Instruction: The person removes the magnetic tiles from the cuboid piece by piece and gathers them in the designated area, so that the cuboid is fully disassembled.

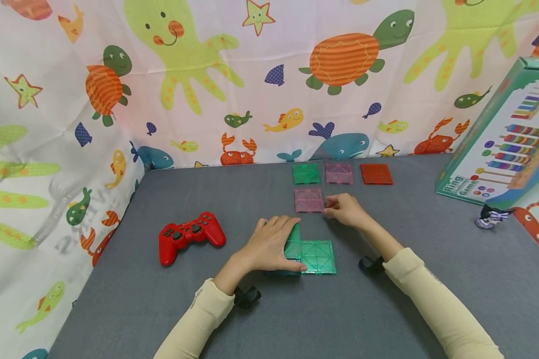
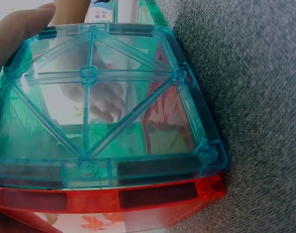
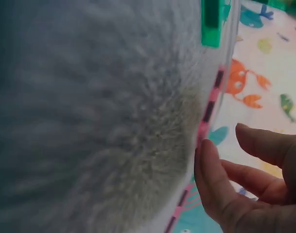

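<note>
My left hand [image 1: 269,244] grips a box-like build of clear magnetic tiles, its thumb on the near side and its fingers over the far side. Much of the build is hidden under the palm; the left wrist view shows its blue tile [image 2: 87,75] above a red tile [image 2: 94,200]. Against the build's right side lies a flat green tile [image 1: 319,257]. Farther back, my right hand [image 1: 347,210] touches the right edge of a pink tile [image 1: 308,200] lying flat. In the right wrist view the thumb stands apart from the index finger at that tile's edge.
Behind the pink tile lie a green tile [image 1: 306,174], a purple tile [image 1: 339,173] and a red tile [image 1: 377,174]. A red game controller [image 1: 190,236] is at the left. At the right stand a ring game box [image 1: 498,144] and a small figure [image 1: 491,218].
</note>
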{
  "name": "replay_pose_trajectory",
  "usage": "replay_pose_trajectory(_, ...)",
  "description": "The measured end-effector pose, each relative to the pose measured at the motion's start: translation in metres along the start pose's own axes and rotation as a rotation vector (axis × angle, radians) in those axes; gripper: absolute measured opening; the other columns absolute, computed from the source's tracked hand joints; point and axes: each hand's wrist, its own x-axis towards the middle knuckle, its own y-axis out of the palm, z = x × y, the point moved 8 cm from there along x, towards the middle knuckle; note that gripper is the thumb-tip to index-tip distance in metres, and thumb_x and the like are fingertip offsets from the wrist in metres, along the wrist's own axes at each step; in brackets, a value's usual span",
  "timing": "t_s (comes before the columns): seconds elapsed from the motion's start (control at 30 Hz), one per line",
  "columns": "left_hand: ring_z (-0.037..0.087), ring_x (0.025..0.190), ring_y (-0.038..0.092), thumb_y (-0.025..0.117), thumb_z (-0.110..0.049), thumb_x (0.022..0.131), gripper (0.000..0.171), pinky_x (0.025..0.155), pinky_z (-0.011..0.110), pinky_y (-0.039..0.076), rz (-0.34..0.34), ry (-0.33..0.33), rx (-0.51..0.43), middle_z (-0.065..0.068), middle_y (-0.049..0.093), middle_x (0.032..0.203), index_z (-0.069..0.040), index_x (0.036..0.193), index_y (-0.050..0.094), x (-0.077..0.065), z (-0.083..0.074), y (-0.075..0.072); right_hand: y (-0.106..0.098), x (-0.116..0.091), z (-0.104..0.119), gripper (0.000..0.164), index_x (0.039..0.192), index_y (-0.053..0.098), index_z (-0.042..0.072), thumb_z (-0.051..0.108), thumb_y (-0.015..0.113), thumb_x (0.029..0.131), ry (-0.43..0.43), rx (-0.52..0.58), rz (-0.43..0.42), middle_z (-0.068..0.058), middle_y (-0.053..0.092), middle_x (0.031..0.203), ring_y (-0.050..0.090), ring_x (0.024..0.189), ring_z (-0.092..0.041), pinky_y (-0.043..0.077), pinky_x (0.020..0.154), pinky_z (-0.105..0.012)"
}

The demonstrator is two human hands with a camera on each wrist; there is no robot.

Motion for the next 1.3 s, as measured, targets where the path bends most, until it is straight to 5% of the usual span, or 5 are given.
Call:
replay_pose_trajectory(0.3, 0.017, 0.117, 0.043, 0.06, -0.074, 0.063, 0.099, 0.089, 0.043, 0.032, 0.014, -0.017, -0.006, 0.0, 0.046, 0.131, -0.018, 0.14, 0.033, -0.003, 0.003, 0.003, 0.018, -0.079, 0.025, 0.026, 0.093, 0.066, -0.009, 0.015, 0.056, 0.089, -0.136, -0.133, 0.16, 0.006, 0.034, 0.052, 0.027, 0.045, -0.005, 0.025, 0.046, -0.021)
replay_pose_trajectory(0.47, 0.018, 0.116, 0.044, 0.059, -0.074, 0.064, 0.098, 0.088, 0.042, 0.032, 0.018, -0.015, -0.003, 0.0, 0.047, 0.131, -0.018, 0.14, 0.034, -0.003, 0.004, 0.004, 0.032, -0.101, 0.032, 0.038, 0.056, 0.04, 0.013, 0.017, 0.057, 0.09, -0.184, -0.129, 0.213, 0.007, 0.029, 0.056, 0.024, 0.047, -0.003, 0.021, 0.048, -0.019)
replay_pose_trajectory(0.83, 0.018, 0.116, 0.044, 0.06, -0.074, 0.064, 0.097, 0.088, 0.042, 0.032, 0.018, -0.009, -0.017, 0.0, 0.047, 0.132, -0.019, 0.14, 0.034, -0.001, 0.001, 0.004, 0.035, -0.111, 0.038, 0.032, 0.061, 0.046, 0.008, 0.019, 0.061, 0.087, -0.167, -0.117, 0.162, 0.004, 0.035, 0.06, 0.03, 0.052, -0.004, 0.025, 0.05, -0.019)
replay_pose_trajectory(1.03, 0.018, 0.115, 0.044, 0.06, -0.073, 0.065, 0.097, 0.088, 0.042, 0.032, 0.009, -0.012, -0.02, -0.001, 0.047, 0.132, -0.019, 0.14, 0.034, -0.002, 0.001, 0.003, 0.026, -0.118, 0.052, 0.052, 0.124, 0.048, -0.014, 0.016, 0.065, 0.085, -0.181, -0.121, 0.095, -0.008, 0.061, 0.091, 0.056, 0.076, -0.014, 0.045, 0.061, -0.023)
replay_pose_trajectory(1.3, 0.018, 0.114, 0.045, 0.061, -0.073, 0.065, 0.096, 0.087, 0.042, 0.032, -0.001, 0.0, -0.03, 0.0, 0.047, 0.131, -0.018, 0.139, 0.035, -0.001, -0.001, 0.001, 0.024, -0.112, 0.054, 0.049, 0.127, 0.046, -0.013, 0.008, 0.062, 0.085, -0.131, 0.067, 0.04, -0.026, 0.061, 0.113, 0.068, 0.088, -0.022, 0.053, 0.068, -0.027)
